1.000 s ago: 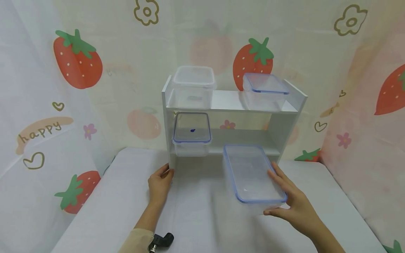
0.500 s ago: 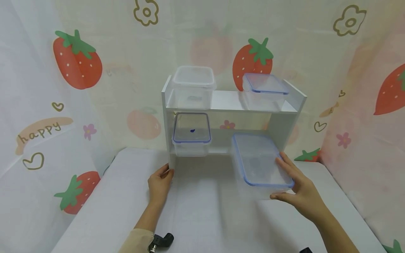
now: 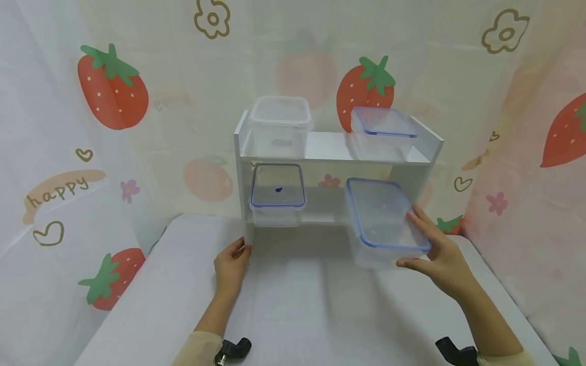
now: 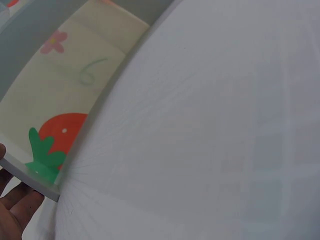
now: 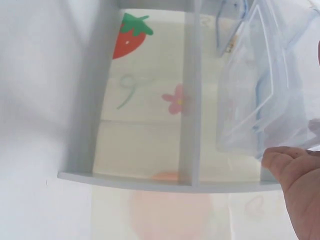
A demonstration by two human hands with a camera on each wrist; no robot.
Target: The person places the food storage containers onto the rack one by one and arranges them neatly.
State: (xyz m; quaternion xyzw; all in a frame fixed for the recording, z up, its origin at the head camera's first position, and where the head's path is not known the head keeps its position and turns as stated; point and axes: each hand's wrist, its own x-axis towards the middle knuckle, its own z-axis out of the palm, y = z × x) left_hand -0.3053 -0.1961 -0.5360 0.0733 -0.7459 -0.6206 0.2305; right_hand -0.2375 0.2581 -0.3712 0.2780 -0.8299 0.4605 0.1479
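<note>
My right hand [image 3: 441, 262] grips a clear plastic food container with a blue-rimmed lid [image 3: 384, 213] by its right side, fingers along the lid edge and thumb low on the front corner. The container is tilted and overlaps the right end of the middle shelf in the head view. In the right wrist view the container's underside [image 5: 250, 95] shows beside the shelf boards. My left hand [image 3: 232, 264] pinches the lower front edge of the white shelf unit's left side panel [image 3: 248, 235]; the left wrist view has thumb and fingers on either face of that panel [image 4: 32, 181].
On the top shelf [image 3: 327, 146] stand a clear container with a whitish lid [image 3: 280, 127] at left and a blue-rimmed one [image 3: 383, 133] at right. A dark-blue-rimmed container [image 3: 277, 195] sits on the middle shelf's left. White cloth covers the table [image 3: 293, 305]; a strawberry-print curtain surrounds it.
My right hand has carried the blue-rimmed container up, forward and a little right, to the right part of the middle shelf. My left hand stays on the side panel.
</note>
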